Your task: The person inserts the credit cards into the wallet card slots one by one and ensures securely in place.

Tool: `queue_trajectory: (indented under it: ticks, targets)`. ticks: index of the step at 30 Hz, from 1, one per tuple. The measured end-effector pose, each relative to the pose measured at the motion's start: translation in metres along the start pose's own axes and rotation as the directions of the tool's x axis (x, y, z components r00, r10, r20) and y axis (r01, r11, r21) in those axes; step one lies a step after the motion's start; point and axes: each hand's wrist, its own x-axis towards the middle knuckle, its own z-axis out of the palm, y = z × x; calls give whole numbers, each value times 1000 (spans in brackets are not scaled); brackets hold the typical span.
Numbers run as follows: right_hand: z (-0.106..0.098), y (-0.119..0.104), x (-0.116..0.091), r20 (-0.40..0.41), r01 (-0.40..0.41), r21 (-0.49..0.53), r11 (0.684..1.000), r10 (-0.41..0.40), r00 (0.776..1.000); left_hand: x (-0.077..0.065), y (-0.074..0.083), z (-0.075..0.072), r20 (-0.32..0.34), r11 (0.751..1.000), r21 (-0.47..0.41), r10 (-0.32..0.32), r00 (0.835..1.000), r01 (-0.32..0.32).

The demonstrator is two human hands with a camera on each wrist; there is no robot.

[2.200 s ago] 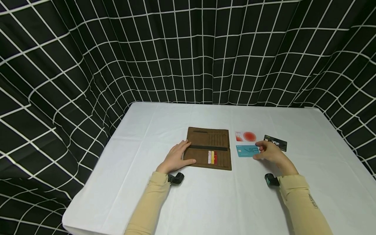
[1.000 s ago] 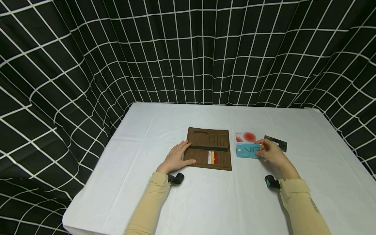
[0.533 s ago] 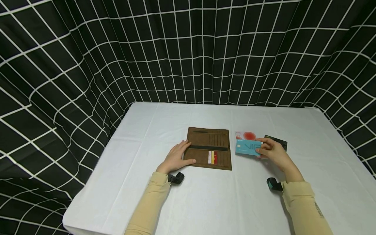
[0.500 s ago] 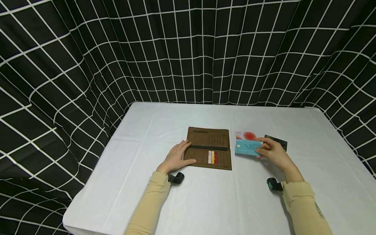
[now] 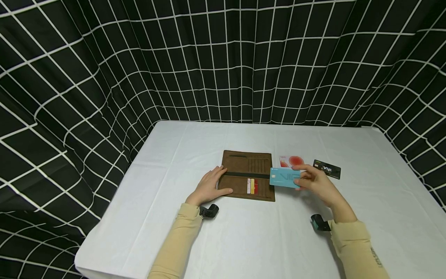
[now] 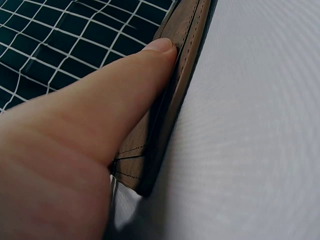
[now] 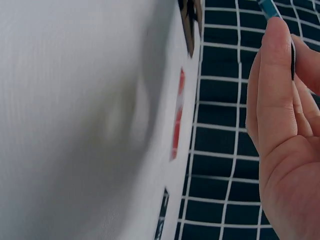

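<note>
An opened brown wallet (image 5: 240, 166) lies flat on the white table, with several card slots and a dark band across its middle. My left hand (image 5: 208, 186) rests on the wallet's left side, fingers spread; in the left wrist view the thumb (image 6: 125, 80) presses on its edge. A light blue VIP card (image 5: 283, 177) is pinched by its right end between the thumb and fingers of my right hand (image 5: 318, 188). The card is held above the table, its left end over the wallet's right edge. Only a sliver of the blue card (image 7: 269, 7) shows in the right wrist view.
Behind the blue card lies a white-and-red card (image 5: 292, 161), partly covered. A black VIP card (image 5: 327, 169) lies to its right. White, yellow and red card edges (image 5: 252, 186) show in the wallet's lower slots. Black curtains with white grid lines surround the table (image 5: 251, 240).
My right hand has pinched the blue card, lifted it off the table and carried it left to the wallet's right edge. The black card is uncovered. My left hand stays put.
</note>
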Motion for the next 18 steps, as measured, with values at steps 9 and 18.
queue_trajectory:
  ticks: [9, 18]
  targets:
    - [25, -12, 2, -13, -77, -28, 997, 77, 997, 0, -2, 1, 3, 1000, 10, -1, 1000, 1]
    - [45, -15, 5, -110, -176, -76, 981, 167, 980, 0, -2, 0, -6, 1000, -3, 4, 1000, -4]
